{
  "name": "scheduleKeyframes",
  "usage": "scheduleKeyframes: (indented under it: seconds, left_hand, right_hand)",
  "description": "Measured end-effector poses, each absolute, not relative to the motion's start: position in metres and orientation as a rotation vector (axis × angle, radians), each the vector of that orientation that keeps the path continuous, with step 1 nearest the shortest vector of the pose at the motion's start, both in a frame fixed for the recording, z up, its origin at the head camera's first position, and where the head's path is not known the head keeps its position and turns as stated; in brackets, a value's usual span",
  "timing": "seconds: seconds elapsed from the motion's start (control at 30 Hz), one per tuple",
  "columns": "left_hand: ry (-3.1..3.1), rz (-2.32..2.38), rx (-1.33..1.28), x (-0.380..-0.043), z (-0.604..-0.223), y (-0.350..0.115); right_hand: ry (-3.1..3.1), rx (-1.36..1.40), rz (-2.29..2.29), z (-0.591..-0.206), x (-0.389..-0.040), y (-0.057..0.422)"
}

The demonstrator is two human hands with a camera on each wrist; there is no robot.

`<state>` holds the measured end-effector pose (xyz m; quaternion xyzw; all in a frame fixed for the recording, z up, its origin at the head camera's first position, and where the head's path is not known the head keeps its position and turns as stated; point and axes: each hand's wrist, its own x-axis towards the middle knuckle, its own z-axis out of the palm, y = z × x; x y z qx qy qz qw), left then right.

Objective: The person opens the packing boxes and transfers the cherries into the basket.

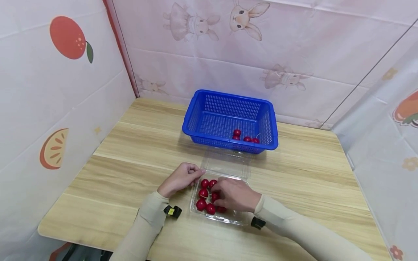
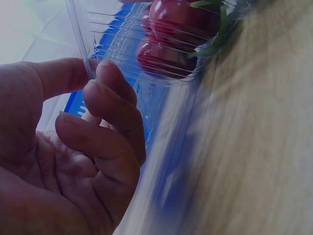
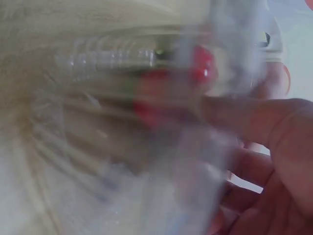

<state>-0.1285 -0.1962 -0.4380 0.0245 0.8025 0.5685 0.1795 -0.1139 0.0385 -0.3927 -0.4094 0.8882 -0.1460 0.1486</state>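
Note:
A clear plastic clamshell box (image 1: 240, 218) lies on the table with its lid folded back, and several red cherries (image 1: 201, 204) sit inside. My left hand (image 1: 183, 177) pinches the box's upper left edge between thumb and index finger; its other fingers curl loosely. Green stems show on the cherries (image 2: 183, 19) behind the ribbed wall in the left wrist view. Over the box's middle, my right hand (image 1: 236, 194) reaches in with bent fingers, a cherry (image 1: 215, 197) between its thumb and fingertips. The right wrist view is blurred, with the thumb close beside red fruit (image 3: 154, 98).
A blue perforated basket (image 1: 230, 142) stands behind the box, with several cherries (image 1: 237, 132) in its near right part. The transparent lid (image 1: 225, 163) reaches back toward the basket. All this is on a wooden table (image 1: 130, 159), with printed curtains around it.

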Motion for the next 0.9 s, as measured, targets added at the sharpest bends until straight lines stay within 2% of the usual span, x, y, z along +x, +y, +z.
scheduleKeyframes:
  seconds: [0.37, 0.9]
  left_hand:
    - [2.268, 1.6, 0.073, -0.129, -0.436, -0.196]
    - [2.266, 1.594, 0.073, -0.128, -0.435, -0.197]
  right_hand:
    - [2.58, -1.035, -0.573, -0.374, -0.123, 0.052]
    - [2.673, -0.997, -0.715, -0.344, -0.149, 0.074]
